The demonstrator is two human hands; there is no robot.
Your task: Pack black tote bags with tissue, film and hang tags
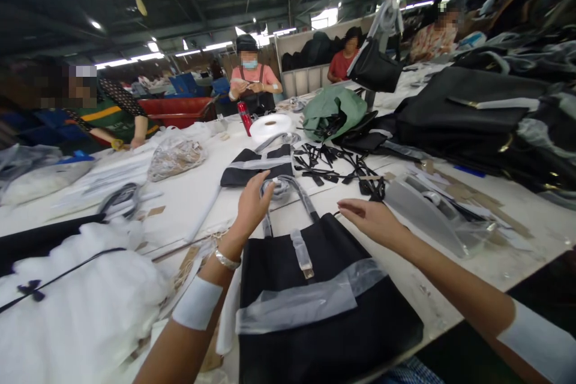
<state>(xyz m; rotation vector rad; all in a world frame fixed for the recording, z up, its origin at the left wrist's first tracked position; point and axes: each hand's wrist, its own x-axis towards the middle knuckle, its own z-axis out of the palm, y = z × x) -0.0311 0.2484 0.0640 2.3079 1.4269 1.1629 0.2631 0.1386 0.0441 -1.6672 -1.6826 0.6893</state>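
A black handbag [315,348] lies in front of me at the table's near edge, with clear film taped across it and a wrapped strap with a metal buckle [308,271] on its front. Its film-wrapped handles [306,199] stretch away from me over the table. Above the bag's top left side, my left hand [252,207] is open, thumb and fingers apart, close to the bundled wrapping at the handles. My right hand [371,222] is by the bag's top right corner with fingers stretched out, and I see nothing held in it. A short dark strip shows at its fingertips.
Behind the handles sit a smaller black bag [257,166] and several black straps [333,165]. A green bag [333,111], a white roll [270,127] and a red bottle [244,118] stand farther back. Black bags [477,108] pile up right; white wrapping [85,306] lies left. People work around the table.
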